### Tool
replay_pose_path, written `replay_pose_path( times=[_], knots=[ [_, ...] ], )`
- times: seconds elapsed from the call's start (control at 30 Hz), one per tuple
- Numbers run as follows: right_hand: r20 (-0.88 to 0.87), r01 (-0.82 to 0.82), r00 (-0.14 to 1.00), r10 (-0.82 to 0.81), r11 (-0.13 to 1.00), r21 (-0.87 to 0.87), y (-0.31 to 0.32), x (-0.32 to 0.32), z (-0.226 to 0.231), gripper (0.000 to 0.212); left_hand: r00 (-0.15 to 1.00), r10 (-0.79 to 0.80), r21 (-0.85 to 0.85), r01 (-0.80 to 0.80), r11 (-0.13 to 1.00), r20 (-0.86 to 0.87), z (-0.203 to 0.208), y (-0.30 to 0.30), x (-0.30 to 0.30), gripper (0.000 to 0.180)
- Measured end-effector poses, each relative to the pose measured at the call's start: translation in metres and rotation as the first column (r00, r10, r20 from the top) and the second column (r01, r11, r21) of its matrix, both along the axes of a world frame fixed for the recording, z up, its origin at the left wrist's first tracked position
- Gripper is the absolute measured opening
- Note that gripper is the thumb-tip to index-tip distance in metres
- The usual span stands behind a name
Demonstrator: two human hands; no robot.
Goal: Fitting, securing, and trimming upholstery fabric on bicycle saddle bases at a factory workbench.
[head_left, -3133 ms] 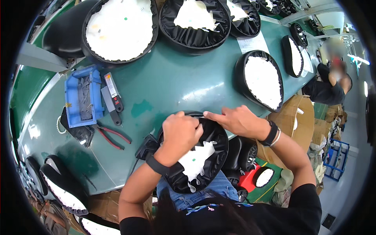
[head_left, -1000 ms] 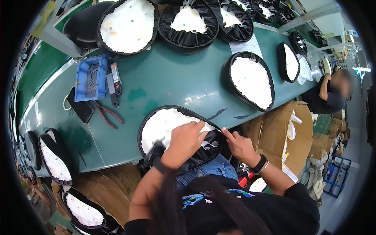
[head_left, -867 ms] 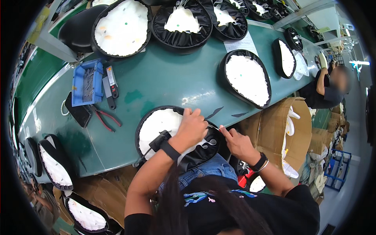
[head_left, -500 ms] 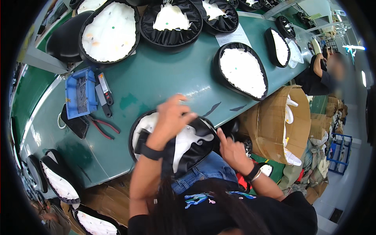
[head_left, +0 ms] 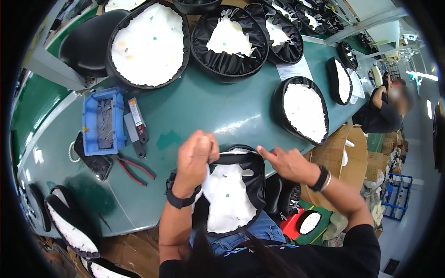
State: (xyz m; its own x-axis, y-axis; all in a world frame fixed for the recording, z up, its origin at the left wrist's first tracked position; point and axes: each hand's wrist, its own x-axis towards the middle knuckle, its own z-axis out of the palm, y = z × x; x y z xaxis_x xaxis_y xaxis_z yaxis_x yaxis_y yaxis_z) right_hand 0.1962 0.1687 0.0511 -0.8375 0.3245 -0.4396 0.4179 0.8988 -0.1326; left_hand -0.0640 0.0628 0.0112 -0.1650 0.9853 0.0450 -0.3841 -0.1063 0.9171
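Observation:
A seat cushion (head_left: 229,208) with a white underside and a black cover leans between my lap and the table's front edge. My left hand (head_left: 197,160) is closed in a fist at its upper left, shut on the edge of the black cover (head_left: 236,159), which runs taut across the top. Its fingertips are hidden. At the upper right corner my right hand (head_left: 292,166) curls its fingers against the same cover, one digit stretched along the rim. Loose white lining hangs beside my left wrist.
A blue tray (head_left: 85,116) of dark strips, box cutters (head_left: 134,125) and red-handled pliers (head_left: 132,171) lie left on the green table. More seat cushions (head_left: 303,111) stand at the back and right. A large cardboard drum (head_left: 357,171) and a co-worker (head_left: 382,111) are on the right.
The cushion has turned and tipped up, showing more of its white underside. My left hand went from loosely raised above it to a fist at its edge; my right hand rose to the top corner.

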Motion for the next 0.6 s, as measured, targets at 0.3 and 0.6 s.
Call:
replay_pose_path(
  times=[0.3,0.6],
  knots=[
    [0.002,0.521,0.854,-0.521,0.853,0.020,-0.106,0.019,-0.003,0.062,0.760,-0.065,0.540,-0.396,0.742,0.647,0.033,-0.030,-0.056,0.034],
    [0.059,0.792,0.598,-0.800,0.577,-0.197,-0.167,0.038,0.013,0.062,0.385,-0.163,0.415,-0.876,0.246,0.909,0.017,-0.128,-0.123,0.028]
  ],
)
